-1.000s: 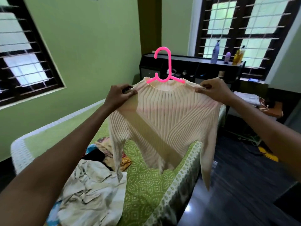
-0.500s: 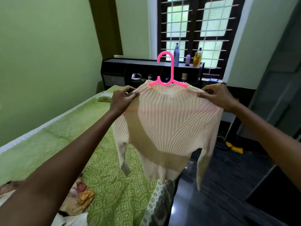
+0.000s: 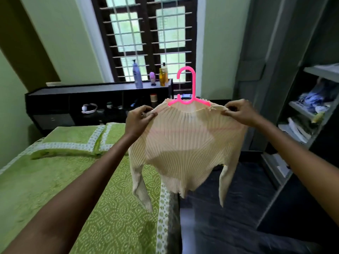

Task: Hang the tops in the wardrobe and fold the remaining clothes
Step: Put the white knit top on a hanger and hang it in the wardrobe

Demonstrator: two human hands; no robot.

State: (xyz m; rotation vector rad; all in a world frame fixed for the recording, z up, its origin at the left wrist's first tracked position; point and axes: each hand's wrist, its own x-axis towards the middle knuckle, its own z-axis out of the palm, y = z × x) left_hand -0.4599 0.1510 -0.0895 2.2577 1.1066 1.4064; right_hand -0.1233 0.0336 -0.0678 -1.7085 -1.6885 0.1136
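Ribbed cream top (image 3: pixel 185 143) on pink hanger (image 3: pixel 189 99): left hand (image 3: pixel 139 120) and right hand (image 3: pixel 240 111) pinching its shoulders, now swinging from bed (image 3: pixel 73 180) toward wardrobe shelves (image 3: pixel 302 114); hanging is coming next.

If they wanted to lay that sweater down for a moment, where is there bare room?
The green bedspread lies bare between the pillow and the left hand. The black headboard shelf is free at its left end; bottles crowd its right. The wardrobe shelves look stuffed.
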